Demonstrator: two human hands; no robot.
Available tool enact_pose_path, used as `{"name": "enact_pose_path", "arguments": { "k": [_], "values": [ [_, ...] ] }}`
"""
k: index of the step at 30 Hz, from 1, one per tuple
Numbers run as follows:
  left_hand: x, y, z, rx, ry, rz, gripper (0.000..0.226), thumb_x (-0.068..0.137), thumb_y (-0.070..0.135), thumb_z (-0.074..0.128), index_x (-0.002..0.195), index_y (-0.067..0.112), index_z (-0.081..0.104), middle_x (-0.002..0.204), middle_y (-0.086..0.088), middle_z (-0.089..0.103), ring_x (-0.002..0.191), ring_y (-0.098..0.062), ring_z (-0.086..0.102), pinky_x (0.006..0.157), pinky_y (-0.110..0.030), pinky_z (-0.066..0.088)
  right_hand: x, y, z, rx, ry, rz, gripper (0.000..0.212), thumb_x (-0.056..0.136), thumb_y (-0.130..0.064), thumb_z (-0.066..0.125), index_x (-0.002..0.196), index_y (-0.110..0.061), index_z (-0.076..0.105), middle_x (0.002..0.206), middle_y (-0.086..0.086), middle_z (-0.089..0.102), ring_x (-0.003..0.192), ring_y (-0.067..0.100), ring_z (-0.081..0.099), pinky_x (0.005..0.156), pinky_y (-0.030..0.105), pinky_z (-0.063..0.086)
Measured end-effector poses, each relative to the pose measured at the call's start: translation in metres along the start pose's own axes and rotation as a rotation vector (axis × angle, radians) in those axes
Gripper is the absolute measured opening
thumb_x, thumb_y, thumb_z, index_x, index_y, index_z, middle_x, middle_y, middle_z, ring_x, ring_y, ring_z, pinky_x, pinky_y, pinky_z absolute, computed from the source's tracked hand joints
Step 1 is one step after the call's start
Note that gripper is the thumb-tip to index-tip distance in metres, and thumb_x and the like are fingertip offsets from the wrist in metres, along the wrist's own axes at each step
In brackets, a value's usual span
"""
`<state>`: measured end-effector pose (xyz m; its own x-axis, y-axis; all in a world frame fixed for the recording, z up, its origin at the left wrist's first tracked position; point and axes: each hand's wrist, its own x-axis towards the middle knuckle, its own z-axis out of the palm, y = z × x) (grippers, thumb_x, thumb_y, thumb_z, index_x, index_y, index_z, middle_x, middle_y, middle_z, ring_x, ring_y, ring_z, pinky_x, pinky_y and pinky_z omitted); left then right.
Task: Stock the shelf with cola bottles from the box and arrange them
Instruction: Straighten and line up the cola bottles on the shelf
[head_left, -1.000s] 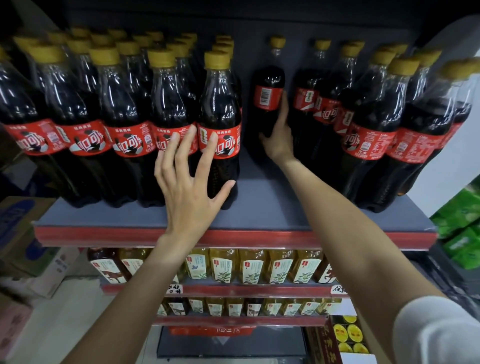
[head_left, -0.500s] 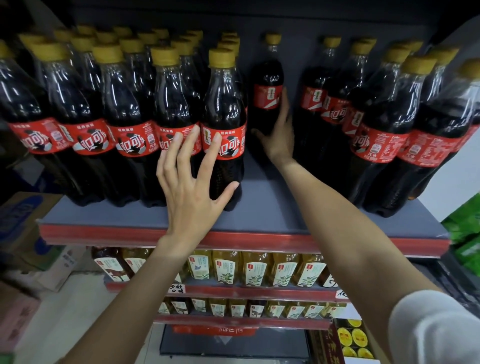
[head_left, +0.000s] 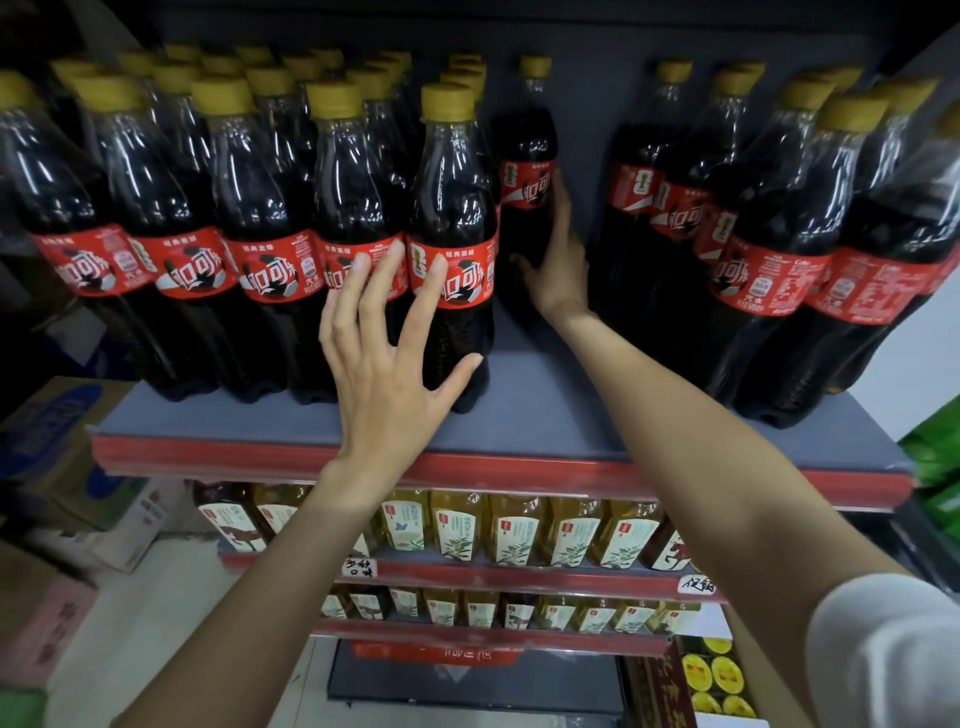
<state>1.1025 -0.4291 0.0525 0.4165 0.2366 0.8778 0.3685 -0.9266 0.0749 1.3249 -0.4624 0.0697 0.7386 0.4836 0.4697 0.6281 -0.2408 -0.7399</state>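
Cola bottles with yellow caps and red labels stand in rows on the grey top shelf (head_left: 545, 415). My left hand (head_left: 387, 358) is spread open against the front right bottle (head_left: 452, 218) of the left block, fingertips on its label and thumb low on its body. My right hand (head_left: 558, 260) reaches into the gap in the middle and wraps around a single cola bottle (head_left: 527, 156) standing at the back of the shelf. A second block of cola bottles (head_left: 769, 223) fills the right side.
Lower shelves hold yellow tea bottles (head_left: 514, 527) with a handwritten price tag (head_left: 698, 584). Cardboard boxes (head_left: 47, 457) are stacked on the floor at the left. Green packs (head_left: 935, 467) sit at the right edge, and yellow-lidded cans (head_left: 717, 675) at the bottom right.
The view has shifted slightly closer and up. My right hand stays on the back bottle, which has turned a little and stands slightly further back; my left hand keeps resting on the front bottle.
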Motion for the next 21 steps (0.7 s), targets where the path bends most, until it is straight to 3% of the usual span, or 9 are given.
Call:
{"name": "enact_pose_path", "arguments": {
  "k": [9,13,15,18,21],
  "values": [
    [0.0,0.007,-0.003,-0.026,0.052,-0.02,0.073,0.083,0.04,0.071,0.141,0.019,0.033,0.147,-0.013,0.023,0.139,-0.031,0.019,0.113,-0.053,0.023,-0.005,-0.015,-0.003,-0.03,-0.083,0.061,0.092,0.085,0.0,0.062,0.154,-0.023,0.006,0.148,0.021,0.034,0.135,0.039,0.037,0.111,0.046,0.031],
    [0.004,0.034,-0.011,-0.3,0.283,0.032,0.047,0.084,0.018,0.065,0.126,0.014,0.046,0.133,-0.009,0.041,0.131,-0.025,0.032,0.111,-0.041,0.028,-0.055,-0.034,-0.047,0.039,-0.013,-0.004,0.062,0.087,-0.005,0.061,0.144,-0.013,0.038,0.138,0.016,0.043,0.13,0.028,0.044,0.107,0.022,0.029],
    [0.008,0.056,-0.015,-0.536,0.293,0.063,0.034,0.086,0.012,0.059,0.12,0.011,0.051,0.122,-0.004,0.051,0.122,-0.02,0.044,0.106,-0.036,0.035,-0.102,-0.037,-0.077,0.09,0.08,-0.085,0.042,0.089,-0.008,0.059,0.131,-0.012,0.053,0.128,0.007,0.055,0.118,0.018,0.054,0.103,0.026,0.041],
    [0.021,0.09,-0.008,-0.996,0.008,-0.11,0.024,0.089,0.012,0.054,0.113,0.016,0.057,0.104,0.008,0.062,0.104,-0.013,0.06,0.093,-0.035,0.048,-0.165,-0.033,-0.116,0.107,0.298,-0.094,0.029,0.093,-0.005,0.053,0.12,-0.012,0.06,0.115,0.0,0.063,0.106,0.009,0.06,0.093,0.026,0.048],
    [0.046,0.123,0.013,-1.219,-0.498,-0.364,0.036,0.093,0.018,0.056,0.128,0.02,0.05,0.12,0.005,0.058,0.115,-0.009,0.055,0.098,-0.024,0.043,-0.189,-0.018,-0.137,0.036,0.505,-0.032,0.033,0.092,-0.002,0.051,0.123,-0.01,0.057,0.117,0.002,0.06,0.108,0.012,0.057,0.092,0.028,0.048]
  ]
}}
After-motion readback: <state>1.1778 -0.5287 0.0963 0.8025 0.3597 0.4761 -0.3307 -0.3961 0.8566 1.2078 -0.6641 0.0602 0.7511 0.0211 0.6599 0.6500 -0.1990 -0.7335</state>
